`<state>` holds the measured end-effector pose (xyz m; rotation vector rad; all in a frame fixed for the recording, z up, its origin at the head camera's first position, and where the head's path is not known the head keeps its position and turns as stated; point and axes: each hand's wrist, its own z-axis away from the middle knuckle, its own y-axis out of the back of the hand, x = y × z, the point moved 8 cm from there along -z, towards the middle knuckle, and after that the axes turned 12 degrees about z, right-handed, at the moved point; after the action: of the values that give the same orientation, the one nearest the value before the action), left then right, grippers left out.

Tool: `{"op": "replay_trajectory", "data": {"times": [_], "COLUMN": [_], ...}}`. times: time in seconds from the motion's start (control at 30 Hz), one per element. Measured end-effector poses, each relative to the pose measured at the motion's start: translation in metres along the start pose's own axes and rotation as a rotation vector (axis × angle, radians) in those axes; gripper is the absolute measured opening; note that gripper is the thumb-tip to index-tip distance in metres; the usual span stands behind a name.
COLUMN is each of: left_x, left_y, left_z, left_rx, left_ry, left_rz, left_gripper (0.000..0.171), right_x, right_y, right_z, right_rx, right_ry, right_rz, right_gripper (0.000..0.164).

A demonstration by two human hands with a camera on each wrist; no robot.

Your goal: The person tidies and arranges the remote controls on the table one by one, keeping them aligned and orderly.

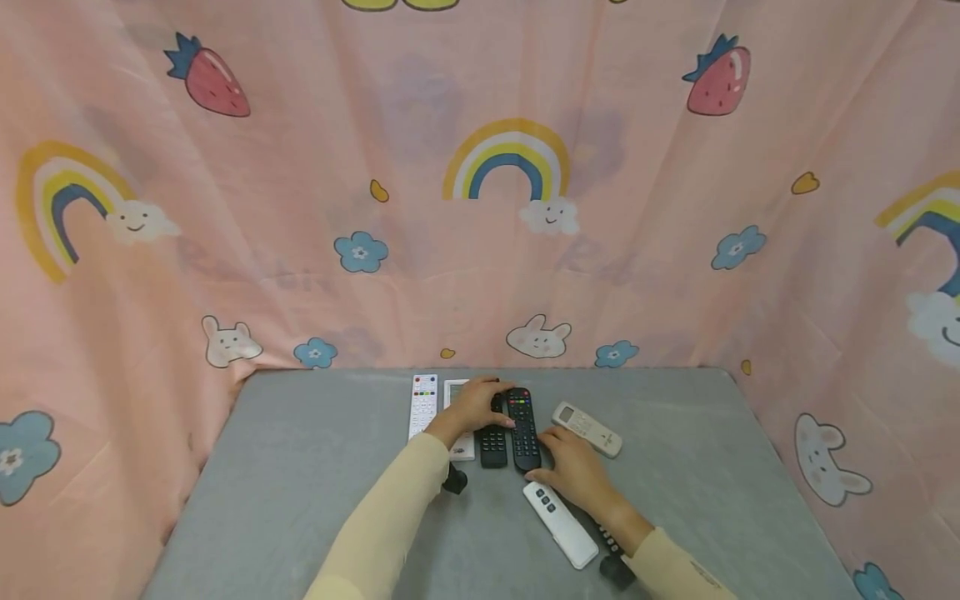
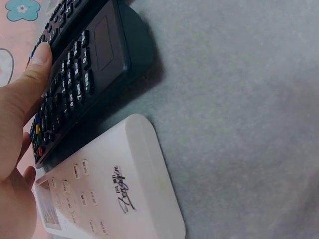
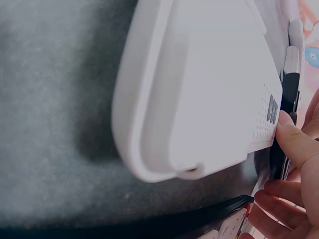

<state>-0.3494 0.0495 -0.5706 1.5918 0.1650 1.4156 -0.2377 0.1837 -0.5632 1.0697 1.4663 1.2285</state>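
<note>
My left hand [image 1: 477, 406] grips a black remote control [image 1: 493, 448] across its width, thumb along one long side and fingers along the other, as the left wrist view shows. A second black remote [image 1: 523, 425], with coloured buttons near its top, lies close along its right side. At that remote's lower right edge rests my right hand [image 1: 577, 473], thumb by the bottom end and fingertips by the long side. Partly under the left hand is a white remote with a display [image 2: 144, 174]. Below the right hand lies a white remote with few buttons [image 1: 561, 525].
A white remote with many buttons [image 1: 423, 404] is at the left of the row. An off-white remote [image 1: 587, 429] lies slanted beyond the right hand. A dark remote [image 1: 609, 540] is partly hidden under the right forearm. A pink patterned curtain [image 1: 510, 275] surrounds the grey table [image 1: 315, 467].
</note>
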Motion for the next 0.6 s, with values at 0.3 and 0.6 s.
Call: {"op": "replay_trajectory", "data": {"times": [0.3, 0.6], "left_x": [-0.0028, -0.0010], "left_y": [-0.0006, 0.0000], "left_z": [-0.0057, -0.0063], "left_rx": [-0.001, -0.011], "left_ry": [-0.004, 0.002], "left_rz": [-0.036, -0.032], "left_gripper": [0.075, 0.075], "right_x": [0.0020, 0.0042], "right_y": [-0.0032, -0.0051], "right_z": [-0.0031, -0.0054], "right_rx": [-0.025, -0.055], "right_ry": [-0.024, -0.045], "right_rz": [-0.019, -0.038], "right_gripper": [0.067, 0.069]}}
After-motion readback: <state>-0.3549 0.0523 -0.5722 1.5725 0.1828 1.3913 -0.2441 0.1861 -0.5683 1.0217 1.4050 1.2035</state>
